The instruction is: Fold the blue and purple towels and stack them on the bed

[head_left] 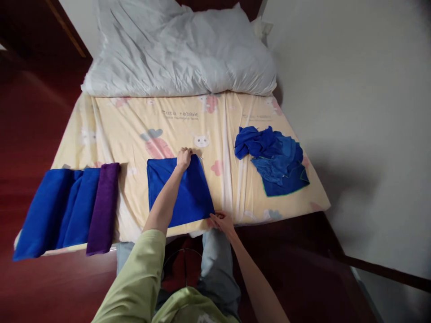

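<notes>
A square blue cloth (195, 193) lies flat near the front edge of the bed. My left hand (184, 158) reaches across it, its fingers closed on the cloth's far edge near the far right corner. At the near right corner, my right hand (222, 223) pinches the cloth between thumb and fingers. To the left, several folded blue cloths (43, 211) lie side by side, with a folded purple cloth (103, 208) at their right end. A crumpled pile of blue cloths (278, 157), one with green edging, rests on the right.
The bed's pale yellow sheet (134, 116) has rabbit and carrot prints. A bunched white quilt (182, 49) covers the far end. A grey wall (363, 112) runs along the right, and dark red floor (30, 134) shows on the left.
</notes>
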`<state>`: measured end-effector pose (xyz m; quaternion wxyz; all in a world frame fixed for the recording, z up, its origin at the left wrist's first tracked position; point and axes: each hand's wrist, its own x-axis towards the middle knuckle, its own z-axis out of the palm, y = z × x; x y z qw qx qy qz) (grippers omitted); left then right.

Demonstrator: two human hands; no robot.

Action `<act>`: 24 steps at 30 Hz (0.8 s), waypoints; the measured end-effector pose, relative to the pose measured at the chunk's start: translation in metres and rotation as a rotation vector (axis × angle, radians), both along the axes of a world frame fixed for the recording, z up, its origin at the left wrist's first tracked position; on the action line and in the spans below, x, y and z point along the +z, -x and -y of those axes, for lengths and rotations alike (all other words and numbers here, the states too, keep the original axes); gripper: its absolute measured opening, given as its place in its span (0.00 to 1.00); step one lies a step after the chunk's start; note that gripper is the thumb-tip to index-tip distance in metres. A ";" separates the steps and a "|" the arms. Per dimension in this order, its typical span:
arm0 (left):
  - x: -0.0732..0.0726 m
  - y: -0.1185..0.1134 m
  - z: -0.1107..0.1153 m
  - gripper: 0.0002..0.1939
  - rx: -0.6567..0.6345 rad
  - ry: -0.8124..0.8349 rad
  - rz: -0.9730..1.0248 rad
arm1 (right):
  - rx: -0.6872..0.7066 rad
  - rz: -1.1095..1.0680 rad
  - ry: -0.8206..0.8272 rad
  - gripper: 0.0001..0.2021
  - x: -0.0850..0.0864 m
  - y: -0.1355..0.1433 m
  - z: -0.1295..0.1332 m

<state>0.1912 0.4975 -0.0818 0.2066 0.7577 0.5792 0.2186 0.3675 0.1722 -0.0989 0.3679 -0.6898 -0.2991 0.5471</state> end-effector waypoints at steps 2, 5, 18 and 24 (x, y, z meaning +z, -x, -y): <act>0.011 0.013 0.036 0.13 0.075 -0.122 0.064 | 0.014 -0.004 -0.020 0.29 0.001 -0.001 0.002; 0.021 0.060 0.134 0.16 0.164 -0.233 0.131 | 0.018 -0.036 -0.077 0.27 -0.001 -0.003 0.007; -0.002 0.182 0.373 0.18 0.509 0.232 0.301 | -0.102 -0.161 -0.117 0.31 -0.014 -0.009 0.015; 0.002 0.174 0.353 0.15 0.573 0.278 0.238 | -0.108 -0.107 -0.114 0.36 -0.015 -0.004 0.017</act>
